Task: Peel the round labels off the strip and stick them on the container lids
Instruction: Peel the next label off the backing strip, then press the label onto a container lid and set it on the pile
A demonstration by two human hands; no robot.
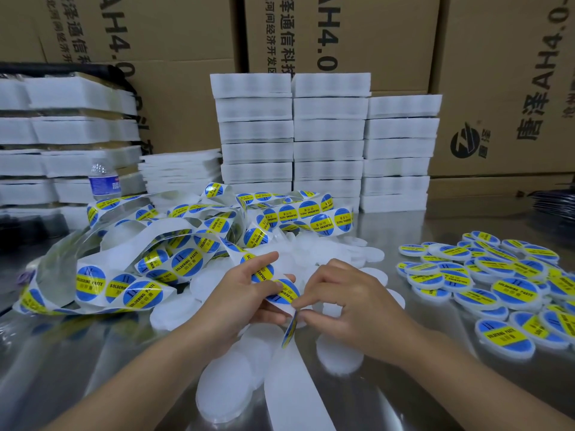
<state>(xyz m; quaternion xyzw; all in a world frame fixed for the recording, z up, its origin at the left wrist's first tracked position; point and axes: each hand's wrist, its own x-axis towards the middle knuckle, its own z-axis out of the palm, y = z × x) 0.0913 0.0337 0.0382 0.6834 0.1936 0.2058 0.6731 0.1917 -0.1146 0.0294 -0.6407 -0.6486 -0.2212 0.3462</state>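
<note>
- Strip [124, 231]: long white backing paper tangled in a loose heap, with rows of labels on it. Its stripped end trails toward the viewer.
- Label [289, 329]: round, blue with a yellow "SOLDERING PASTE" band. It is half peeled and hangs edge-on at the strip's near end.
- Bare lids [225, 390]: flat white discs scattered beside and in front of the strip.
- Labelled lids [504, 290]: overlapping pile well right of the strip.

Glossy paper label strip [130, 244], matt white plastic lids [227, 390], reflective polished metal table [404, 409], brown cardboard boxes [497, 88].
</note>
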